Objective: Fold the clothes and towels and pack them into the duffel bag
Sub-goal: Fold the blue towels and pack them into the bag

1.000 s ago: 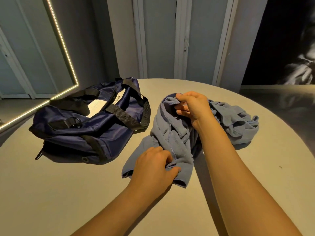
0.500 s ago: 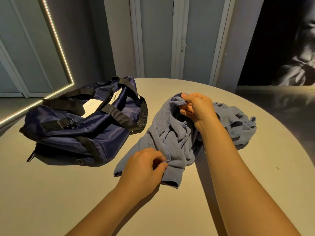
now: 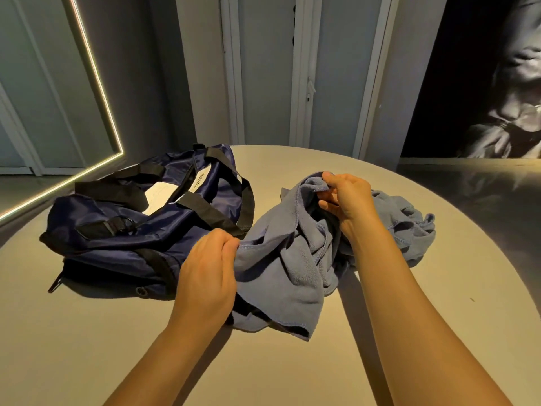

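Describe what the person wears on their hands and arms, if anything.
Nothing is worn. The left hand and right hand have no gloves, and no rings, watch or bracelet show. The forearms are bare to the bottom edge of the picture, with no sleeve or marking in view.

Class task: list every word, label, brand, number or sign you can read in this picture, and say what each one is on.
White tag on the duffel bag: a few dark letters, too blurred to read.
White card on the bag: faint print, too small to read.
Blue towel: no text.
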Motion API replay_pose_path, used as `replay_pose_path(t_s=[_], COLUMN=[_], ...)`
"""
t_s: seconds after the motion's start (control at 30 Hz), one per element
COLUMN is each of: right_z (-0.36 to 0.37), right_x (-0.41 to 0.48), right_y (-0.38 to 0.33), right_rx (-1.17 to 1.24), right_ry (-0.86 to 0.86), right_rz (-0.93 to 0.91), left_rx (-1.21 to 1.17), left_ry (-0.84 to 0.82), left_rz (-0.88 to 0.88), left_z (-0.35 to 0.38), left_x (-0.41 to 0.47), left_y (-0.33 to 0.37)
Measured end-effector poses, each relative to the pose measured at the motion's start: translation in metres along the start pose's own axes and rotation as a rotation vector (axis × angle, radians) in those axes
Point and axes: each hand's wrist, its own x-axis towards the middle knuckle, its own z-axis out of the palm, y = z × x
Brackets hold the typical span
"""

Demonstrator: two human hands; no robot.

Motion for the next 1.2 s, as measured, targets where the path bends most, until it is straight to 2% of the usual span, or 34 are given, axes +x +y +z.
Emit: replay_pose_path(t_s=[0.2, 0.33, 0.47, 0.63, 0.77, 0.83, 0.87, 0.97, 1.07, 1.13, 1.2], right_z=[-0.006, -0.017, -0.025, -0.032, -0.043, -0.048, -0.048, -0.046, -0.046, -0.048, -0.048], right_x=[-0.029, -0.058, -0.093, -0.149, -0.198, -0.211, -0.213, -0.212, -0.219, -0.224, -0.229], right_y=[-0.040, -0.076, -0.121, -0.186, -0.226, -0.236, -0.237, -0.232, -0.229, -0.230, -0.229], right_rx=[-0.133, -0.180, -0.174, -0.244, -0.306, -0.297, -0.304, -0.354, -0.306, -0.297, -0.346], right_ry=[0.094, 0.048, -0.015, -0.197, -0.527, -0.608, -0.564, -0.259, -0.218, -0.108, -0.069], right_rz=[-0.292, -0.413, -0.470, -0.440, -0.287, -0.287, -0.316, -0.432, -0.474, -0.568, -0.642], left_rx=[-0.154, -0.228, -0.283, -0.384, -0.386, -0.396, -0.343, -0.254, -0.184, -0.154, -0.158], left_ry=[0.307, 0.441, 0.491, 0.542, 0.466, 0.446, 0.434, 0.438, 0.478, 0.465, 0.455], left_rz=[-0.268, -0.325, -0.381, -0.514, -0.628, -0.598, -0.557, -0.409, -0.264, -0.151, -0.062], left_z=[-0.040, -0.089, -0.133, -0.184, -0.214, -0.221, -0.223, -0.224, -0.227, -0.230, -0.233], left_x=[0.028, 0.059, 0.095, 0.135, 0.149, 0.149, 0.147, 0.137, 0.123, 0.115, 0.109], left_y=[0.025, 0.048, 0.073, 0.104, 0.119, 0.121, 0.123, 0.127, 0.130, 0.128, 0.129])
